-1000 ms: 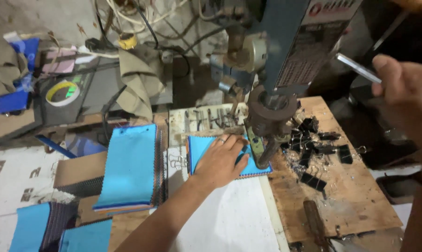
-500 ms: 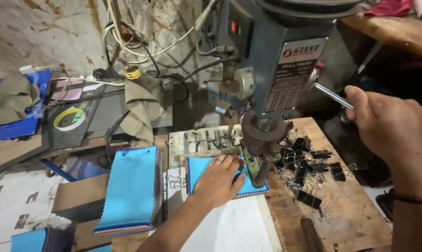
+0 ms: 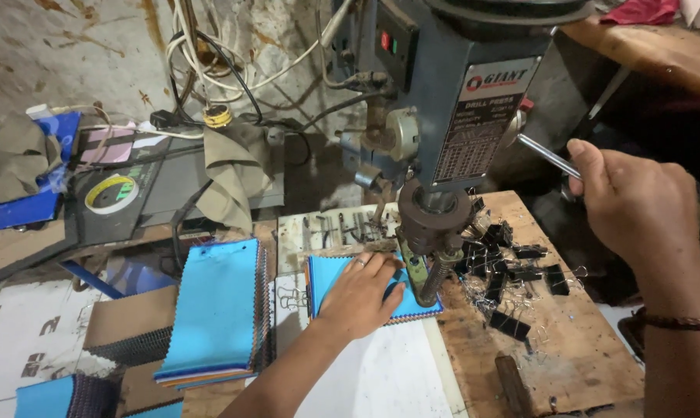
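Swatch stack (image 3: 330,280) under flat left hand (image 3: 359,296); right hand (image 3: 636,205) grips lever (image 3: 547,155)

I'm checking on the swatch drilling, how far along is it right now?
In hand: left hand presses a blue swatch stack flat under the drill press spindle, right hand grips the feed lever. Another swatch stack lies alongside, binder clips loose; drilled or waiting, I can't tell.

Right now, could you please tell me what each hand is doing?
Left hand: open, pressed flat on the blue fabric swatch stack under the drill press.
Right hand: closed around the metal feed lever.
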